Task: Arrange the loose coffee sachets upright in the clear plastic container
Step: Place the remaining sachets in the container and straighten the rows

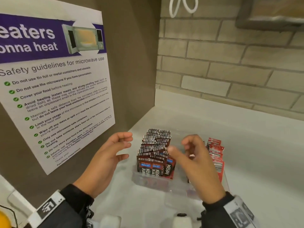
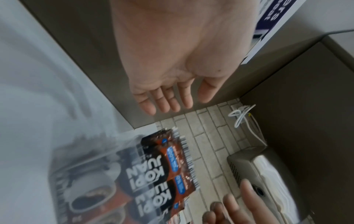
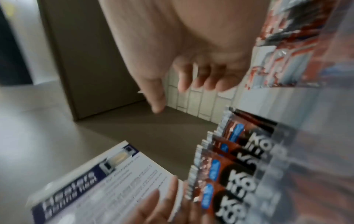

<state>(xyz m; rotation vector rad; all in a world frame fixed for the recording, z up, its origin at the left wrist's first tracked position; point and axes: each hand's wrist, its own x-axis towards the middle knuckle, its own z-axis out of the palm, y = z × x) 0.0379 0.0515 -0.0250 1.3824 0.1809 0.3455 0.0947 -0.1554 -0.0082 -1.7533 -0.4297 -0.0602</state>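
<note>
A clear plastic container [image 1: 156, 184] stands on the white counter. Dark brown Kopi sachets [image 1: 155, 152] stand upright in a packed row on its left side, and red sachets [image 1: 215, 155] stand on its right side. My left hand [image 1: 129, 145] hovers just left of the brown row, fingers relaxed and empty. Over the gap between the two rows, my right hand [image 1: 178, 146] has its fingers loosely curled and thumb out, holding nothing. The left wrist view shows straight fingers [image 2: 168, 103] above the brown sachets [image 2: 168, 169]. The blurred right wrist view shows brown sachets [image 3: 229, 159] and red sachets [image 3: 287, 53].
A microwave safety poster [image 1: 54, 89] hangs on the brown side wall close to my left hand. A grey brick-tile wall [image 1: 230, 71] runs behind the counter [image 1: 255, 145]. A white cable [image 1: 181, 5] and a metal dispenser [image 1: 271, 14] hang above.
</note>
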